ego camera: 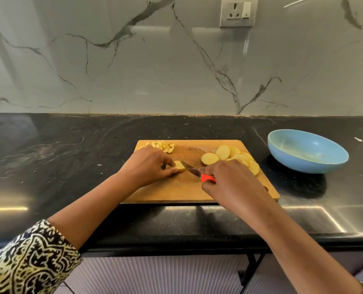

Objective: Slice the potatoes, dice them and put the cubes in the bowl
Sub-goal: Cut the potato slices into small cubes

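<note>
Your left hand (149, 165) pinches 1 potato piece (180, 165) on the cutting board (176, 187), your right hand (229, 183) grips the orange-handled knife (194, 171) with its blade against it, slices (231, 156) fanned right, cubes (163, 145) at the far-left corner, blue bowl (307, 150) beside the board.

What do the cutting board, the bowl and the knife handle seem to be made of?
The cutting board: likely wood or bamboo, matte tan with cut marks. The bowl: probably glazed ceramic, glossy light blue; melamine possible. The knife handle: seems smooth orange-red plastic.
</note>
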Action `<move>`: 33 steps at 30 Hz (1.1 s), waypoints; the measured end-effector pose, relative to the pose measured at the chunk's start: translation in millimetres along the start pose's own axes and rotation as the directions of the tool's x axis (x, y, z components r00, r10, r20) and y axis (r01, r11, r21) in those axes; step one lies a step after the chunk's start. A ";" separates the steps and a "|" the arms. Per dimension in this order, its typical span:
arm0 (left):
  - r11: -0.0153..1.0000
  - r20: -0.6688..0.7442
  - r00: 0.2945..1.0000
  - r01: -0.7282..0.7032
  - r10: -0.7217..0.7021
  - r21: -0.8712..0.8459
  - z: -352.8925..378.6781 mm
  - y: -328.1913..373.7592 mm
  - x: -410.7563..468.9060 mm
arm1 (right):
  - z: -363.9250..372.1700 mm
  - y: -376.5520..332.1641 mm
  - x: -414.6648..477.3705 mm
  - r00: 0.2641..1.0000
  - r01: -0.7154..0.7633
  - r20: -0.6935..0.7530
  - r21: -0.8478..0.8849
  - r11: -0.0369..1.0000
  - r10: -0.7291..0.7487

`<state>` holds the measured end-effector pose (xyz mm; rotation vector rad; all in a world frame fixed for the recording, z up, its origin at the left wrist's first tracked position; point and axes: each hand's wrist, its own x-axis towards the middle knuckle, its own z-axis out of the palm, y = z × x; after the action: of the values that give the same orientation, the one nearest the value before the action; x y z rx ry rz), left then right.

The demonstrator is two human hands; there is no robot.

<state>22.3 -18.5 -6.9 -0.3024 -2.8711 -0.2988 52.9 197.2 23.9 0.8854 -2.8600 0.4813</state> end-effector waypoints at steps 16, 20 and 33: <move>0.988 0.006 1.000 -0.017 0.017 0.154 4.5 6.3 -0.3 | 2.6 -6.2 -1.0 0.994 0.025 0.110 -0.109 0.994 -0.013; 0.994 0.010 1.000 -0.014 0.013 0.108 2.3 5.8 -0.8 | -22.8 -0.8 -20.3 0.984 -0.004 0.175 -0.129 0.992 0.027; 0.992 0.006 0.997 0.075 -0.075 -0.105 -0.8 0.5 -1.5 | 0.6 -11.0 7.2 1.000 -0.020 0.024 0.003 1.000 0.020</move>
<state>24.1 -18.5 -6.4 -0.2143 -2.8781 -0.4654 53.2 184.6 27.7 0.8704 -2.8932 0.4807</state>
